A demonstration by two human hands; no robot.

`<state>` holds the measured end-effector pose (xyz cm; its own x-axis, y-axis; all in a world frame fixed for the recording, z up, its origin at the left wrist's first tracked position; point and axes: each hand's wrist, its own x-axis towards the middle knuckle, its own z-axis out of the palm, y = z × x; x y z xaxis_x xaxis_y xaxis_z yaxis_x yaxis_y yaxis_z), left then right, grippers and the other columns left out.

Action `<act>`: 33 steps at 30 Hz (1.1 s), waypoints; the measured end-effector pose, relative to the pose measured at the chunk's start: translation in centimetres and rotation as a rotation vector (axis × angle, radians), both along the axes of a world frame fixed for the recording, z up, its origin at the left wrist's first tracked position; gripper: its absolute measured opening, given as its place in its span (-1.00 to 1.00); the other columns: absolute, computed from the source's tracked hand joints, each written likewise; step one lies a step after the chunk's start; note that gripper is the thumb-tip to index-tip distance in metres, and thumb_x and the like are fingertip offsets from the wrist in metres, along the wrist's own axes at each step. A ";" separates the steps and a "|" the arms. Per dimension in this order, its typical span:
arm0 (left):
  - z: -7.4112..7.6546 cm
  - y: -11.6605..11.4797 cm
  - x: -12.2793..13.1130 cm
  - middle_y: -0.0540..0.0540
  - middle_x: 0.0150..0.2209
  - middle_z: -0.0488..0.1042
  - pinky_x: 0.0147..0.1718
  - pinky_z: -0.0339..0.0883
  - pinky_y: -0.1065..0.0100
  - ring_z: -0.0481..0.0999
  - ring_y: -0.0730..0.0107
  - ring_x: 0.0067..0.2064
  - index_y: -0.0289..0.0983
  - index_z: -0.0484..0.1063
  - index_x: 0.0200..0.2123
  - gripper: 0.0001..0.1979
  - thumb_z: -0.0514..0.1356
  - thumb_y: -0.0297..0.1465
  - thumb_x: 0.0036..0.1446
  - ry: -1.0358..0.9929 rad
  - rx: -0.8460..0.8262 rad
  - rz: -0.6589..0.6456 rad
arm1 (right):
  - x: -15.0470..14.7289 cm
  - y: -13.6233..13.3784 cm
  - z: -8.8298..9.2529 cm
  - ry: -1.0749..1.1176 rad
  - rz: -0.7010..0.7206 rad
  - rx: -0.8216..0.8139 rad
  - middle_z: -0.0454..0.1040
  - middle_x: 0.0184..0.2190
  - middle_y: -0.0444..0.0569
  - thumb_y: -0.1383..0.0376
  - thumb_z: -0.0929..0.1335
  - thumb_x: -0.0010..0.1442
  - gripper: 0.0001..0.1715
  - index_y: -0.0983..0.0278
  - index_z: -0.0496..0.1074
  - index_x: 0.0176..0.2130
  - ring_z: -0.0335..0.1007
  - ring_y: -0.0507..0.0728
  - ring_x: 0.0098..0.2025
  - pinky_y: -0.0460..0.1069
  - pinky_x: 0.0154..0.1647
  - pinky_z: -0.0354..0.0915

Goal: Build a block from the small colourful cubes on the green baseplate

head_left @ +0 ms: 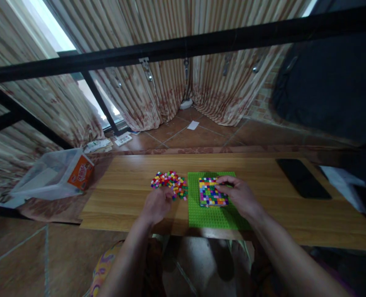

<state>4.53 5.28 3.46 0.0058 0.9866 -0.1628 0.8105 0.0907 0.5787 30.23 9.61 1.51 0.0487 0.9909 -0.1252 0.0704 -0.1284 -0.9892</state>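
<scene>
A green baseplate [214, 216] lies on the wooden table [124, 194], and a square patch of small multicoloured bricks [210, 193] is built on it. My right hand [238, 194] rests on the patch's right side, fingers curled and pressed on its top edge. A loose pile of small coloured bricks [170, 181] sits just left of the plate. My left hand [156, 204] is at the pile's near edge with its fingers curled under. Whether it holds a brick is hidden.
A black phone [303, 178] lies at the table's right. A clear plastic bin with an orange label [57, 175] stands off the left end. A black bar [183, 47] crosses overhead; curtains hang behind. Tiled floor surrounds the table.
</scene>
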 end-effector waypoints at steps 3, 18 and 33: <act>-0.2 -0.3 0.2 -0.05 -0.38 0.53 -0.38 0.16 0.41 0.46 0.37 -0.36 -0.27 0.50 -0.33 -0.82 0.16 -0.51 -0.04 0.092 -0.005 -0.003 | 0.1 -0.1 0.0 -0.025 0.008 0.015 0.54 -0.35 -0.09 0.19 0.48 -0.23 -0.78 0.20 0.53 -0.47 0.39 0.13 -0.29 0.04 -0.20 0.24; -0.9 0.1 0.8 -0.13 -0.27 0.55 -0.32 0.18 0.39 0.50 0.30 -0.25 -0.25 0.46 -0.30 -0.85 0.10 -0.38 0.13 0.313 0.035 -0.019 | 0.0 0.2 1.4 -0.158 -0.064 0.108 0.57 -0.33 -0.03 0.11 0.45 -0.11 -0.74 0.20 0.55 -0.39 0.46 0.17 -0.27 0.06 -0.24 0.31; -0.5 0.7 1.3 -0.19 -0.19 0.55 -0.24 0.27 0.36 0.52 0.26 -0.21 -0.26 0.47 -0.15 -0.75 0.06 -0.48 0.15 0.340 0.033 0.025 | -0.1 0.5 0.8 -0.217 -0.055 0.157 0.56 -0.27 -0.02 0.10 0.41 -0.03 -0.74 0.20 0.55 -0.36 0.45 0.16 -0.23 0.07 -0.16 0.31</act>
